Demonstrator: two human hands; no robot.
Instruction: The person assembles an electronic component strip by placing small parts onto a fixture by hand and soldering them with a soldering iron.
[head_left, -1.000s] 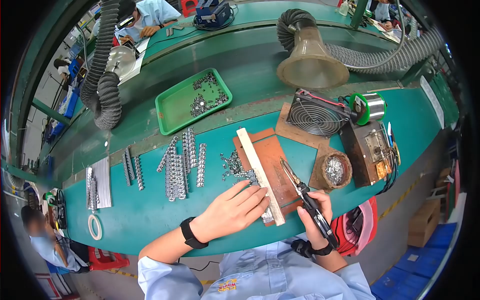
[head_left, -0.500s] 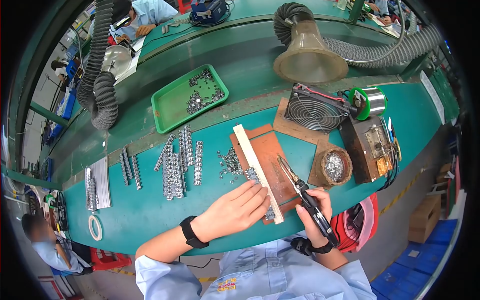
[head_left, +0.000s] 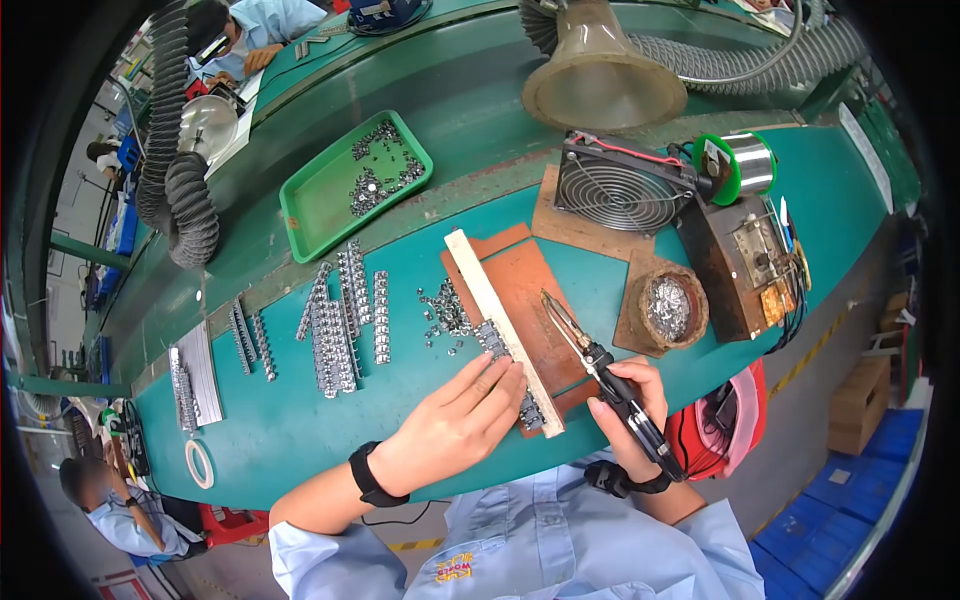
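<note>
My left hand (head_left: pixel 455 408) lies over a strip of small metal components (head_left: pixel 491 340) along a pale wooden bar (head_left: pixel 497 318). Its fingers are close together and bent down onto the strip, covering the middle of it; the thumb is mostly hidden. Under the bar is a reddish-brown board (head_left: pixel 530 300). My right hand (head_left: pixel 637 410) is wrapped round the black handle of a soldering iron (head_left: pixel 618 392). The iron's tip points up and left over the board, apart from the strip. Loose small metal parts (head_left: pixel 447 308) lie in a pile left of the bar.
Several component strips (head_left: pixel 333 345) lie on the green table at left, near a tape ring (head_left: pixel 199 464). Behind are a green tray (head_left: pixel 320 212), fume hood (head_left: pixel 603 88) and fan (head_left: pixel 615 190). Solder spool (head_left: pixel 750 168) and round pot (head_left: pixel 668 308) stand right. Other people sit nearby.
The whole view has shifted slightly, so most things on the table appear further up and left. My left fingers remain on the strip, and my right hand keeps hold of the soldering iron.
</note>
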